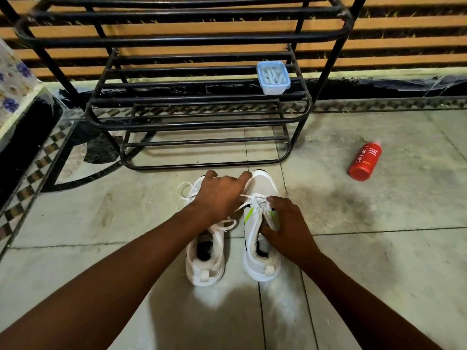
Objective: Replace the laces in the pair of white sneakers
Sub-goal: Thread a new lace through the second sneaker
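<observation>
You've got the pair of white sneakers sitting side by side on the tiled floor (379,248), heels toward you, toes pointing at the black metal shoe rack (202,122). Your left hand (222,193) lies across the front of the left sneaker (204,263), fingers curled down over the toe with the fingertips touching the toe of the right sneaker (262,183); can't tell if it's actually pinching anything. Your right hand (285,223) is gripping the right sneaker's upper by the eyelets, thumb pressed in beside the tongue. White laces (252,199) are loose and splayed on both shoes. On the rack's middle shelf, far right, there's a small blue plastic tub (273,77) with pale strips inside. A red bottle (364,161) lies on its side on the floor, well off to the right.
</observation>
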